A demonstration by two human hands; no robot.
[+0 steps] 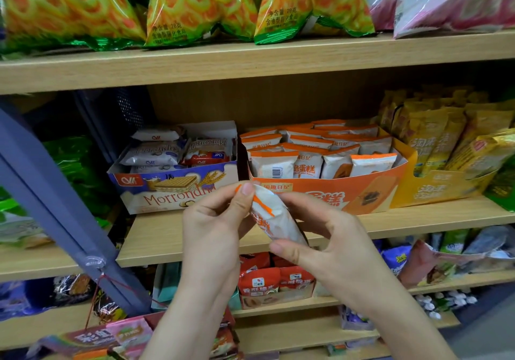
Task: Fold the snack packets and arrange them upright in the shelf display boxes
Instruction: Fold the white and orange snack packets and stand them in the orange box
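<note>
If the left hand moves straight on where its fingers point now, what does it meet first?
Probably the orange box front, near its left corner; the left hand pinches the packet. Depth is unclear.

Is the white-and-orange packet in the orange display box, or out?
Out. The left hand and right hand hold the packet in front of the orange display box.

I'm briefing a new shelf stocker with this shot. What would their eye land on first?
At centre, the left hand and right hand pinch a white-and-orange packet between them, in front of the middle shelf. Just behind stands the orange display box, filled with matching upright packets. Above, bright bags of ring snacks line the top shelf.
</note>
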